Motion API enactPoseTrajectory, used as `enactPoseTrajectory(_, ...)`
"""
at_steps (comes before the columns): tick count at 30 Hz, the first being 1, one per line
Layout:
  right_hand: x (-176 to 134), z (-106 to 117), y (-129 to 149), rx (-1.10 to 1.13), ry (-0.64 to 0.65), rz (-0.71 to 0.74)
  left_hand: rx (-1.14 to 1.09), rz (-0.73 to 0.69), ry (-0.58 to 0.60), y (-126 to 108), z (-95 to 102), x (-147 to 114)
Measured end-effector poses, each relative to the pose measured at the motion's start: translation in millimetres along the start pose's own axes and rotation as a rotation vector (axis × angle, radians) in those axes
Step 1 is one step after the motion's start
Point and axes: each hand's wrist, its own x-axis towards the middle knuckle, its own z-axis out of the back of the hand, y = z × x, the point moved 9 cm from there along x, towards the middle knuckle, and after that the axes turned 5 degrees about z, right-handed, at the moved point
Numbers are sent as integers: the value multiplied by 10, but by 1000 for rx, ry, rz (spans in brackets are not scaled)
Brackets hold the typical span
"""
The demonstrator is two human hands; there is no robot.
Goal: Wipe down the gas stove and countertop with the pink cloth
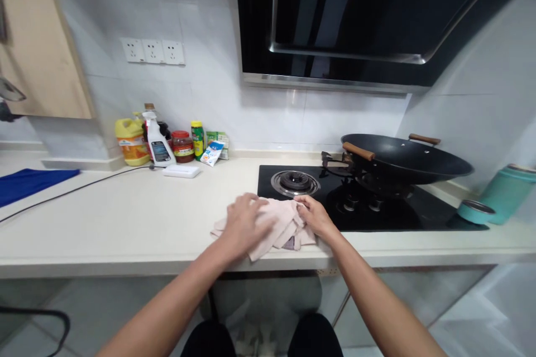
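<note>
A pale pink cloth (278,223) lies bunched in loose folds at the counter's front edge, partly over the black stove's left front corner. My left hand (247,226) rests over the cloth's left side with its fingers apart, slightly blurred. At the cloth's right end, my right hand (314,215) pinches a fold between thumb and fingers. A small grey-purple patch shows under the folds near the counter edge. Just beyond the cloth is the stove's left burner (295,182).
A black wok (410,159) with wooden handles sits on the right burner. Teal containers (506,192) stand at the far right. Along the back wall are a yellow jug (132,142), a white spray bottle (158,142) and a red-lidded jar (182,148). A range hood (335,22) hangs above.
</note>
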Motion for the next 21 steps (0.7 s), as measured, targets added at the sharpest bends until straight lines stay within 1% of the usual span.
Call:
enactPoseTrajectory(2, -48, -1, -28, 16, 16, -12, 74, -56, 114, -173, -234, -177)
enactPoseTrajectory(3, -68, -2, -32, 22, 27, -17, 106, -56, 147, -195, -321, -239)
enactPoseTrajectory(4, -84, -5, -29, 28, 41, -21, 126, -45, 164, -181, -378, -277)
enactPoseTrajectory(6, -99, -10, 2, 34, 68, -30, 116, -21, 190, -95, -429, -293)
enactPoseTrajectory(8, -94, -11, 46, 37, 87, -41, 36, -28, 221, -6, -415, -263)
enactPoseTrajectory(11, -73, -13, 91, 54, 92, -71, -123, -55, 234, 69, -299, -201)
enactPoseTrajectory(13, -64, -32, 103, 72, 90, -91, -182, -45, 227, 103, -224, -170)
enactPoseTrajectory(18, -74, -90, 172, 91, 107, -100, -220, 50, 173, 187, -147, -90)
enactPoseTrajectory(21, -98, -118, 272, 84, 172, -64, -235, 136, 102, 284, -104, 2)
